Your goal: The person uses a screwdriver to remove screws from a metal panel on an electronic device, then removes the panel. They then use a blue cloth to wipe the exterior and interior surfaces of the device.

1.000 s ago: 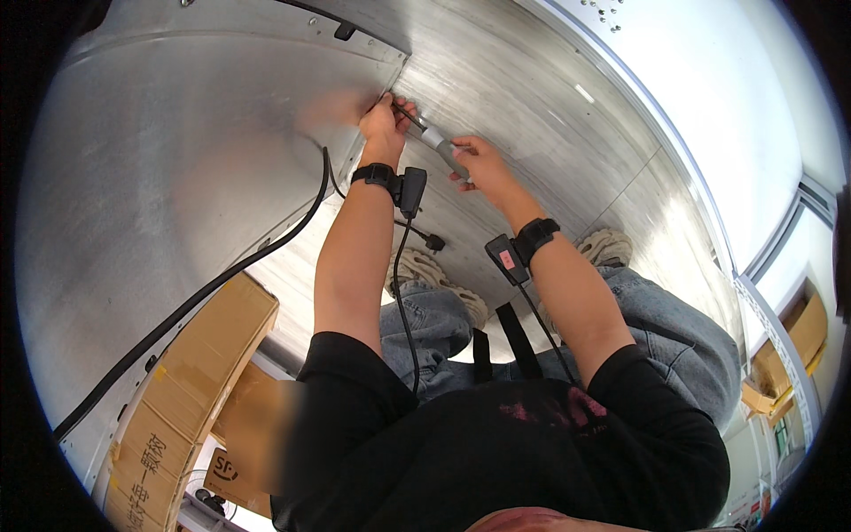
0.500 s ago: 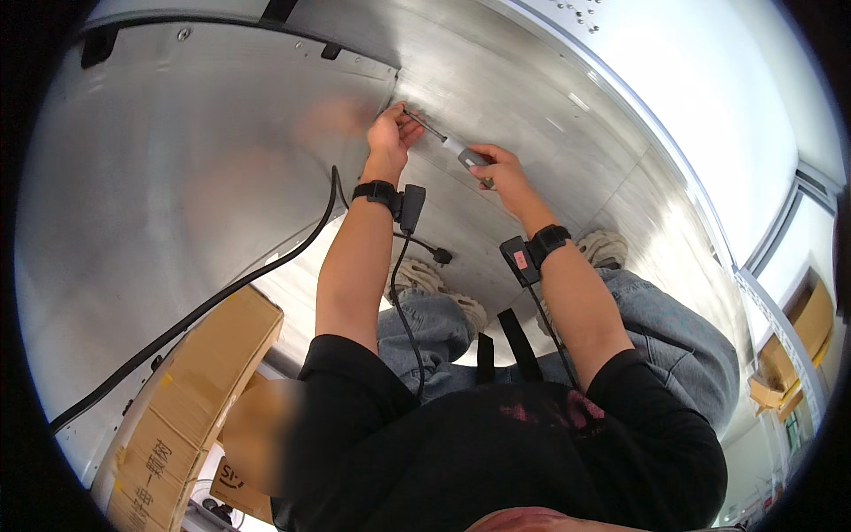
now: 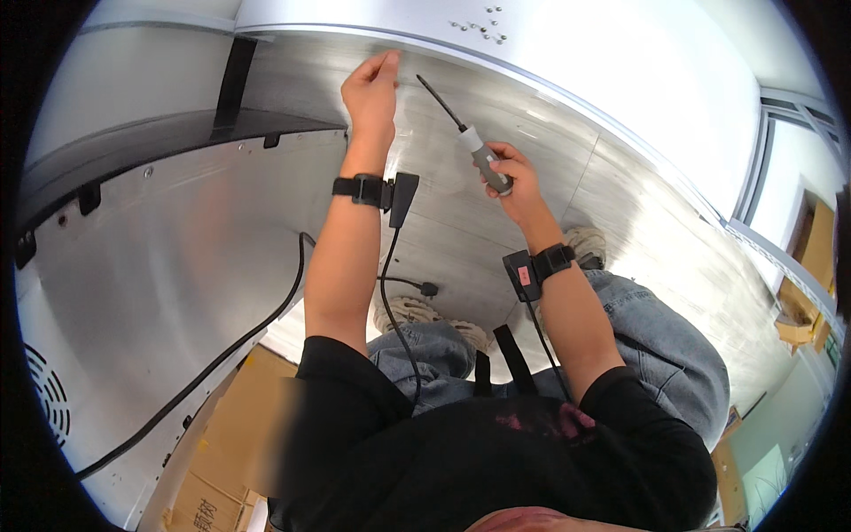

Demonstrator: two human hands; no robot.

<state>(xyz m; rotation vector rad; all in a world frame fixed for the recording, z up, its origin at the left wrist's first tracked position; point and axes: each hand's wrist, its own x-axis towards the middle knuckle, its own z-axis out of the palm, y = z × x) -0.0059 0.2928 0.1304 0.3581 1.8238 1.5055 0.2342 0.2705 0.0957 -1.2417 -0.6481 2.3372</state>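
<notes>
My right hand (image 3: pixel 514 182) is wrapped round the grey handle of a screwdriver (image 3: pixel 473 141), whose dark shaft points up and to the left. My left hand (image 3: pixel 370 93) is raised just short of the edge of a white tabletop (image 3: pixel 612 66), its fingertips pinched together. Whatever sits between those fingertips, if anything, is too small to tell. The screwdriver's tip is a little to the right of my left hand, touching nothing. Small screws (image 3: pixel 484 30) lie scattered on the tabletop. To the left stands a large silver metal panel (image 3: pixel 204 230) with black clips along its upper edge.
A black cable (image 3: pixel 213 365) runs across the metal panel. Its plug (image 3: pixel 429 289) lies on the grey floor (image 3: pixel 550 151) near my shoes. A cardboard box (image 3: pixel 235 417) is at lower left, and another carton (image 3: pixel 807 293) is far right.
My left hand has left the panel's corner and risen toward the tabletop, its fingers now pinched. The screwdriver has come away from the left hand. The view has shifted, bringing the screws closer in.
</notes>
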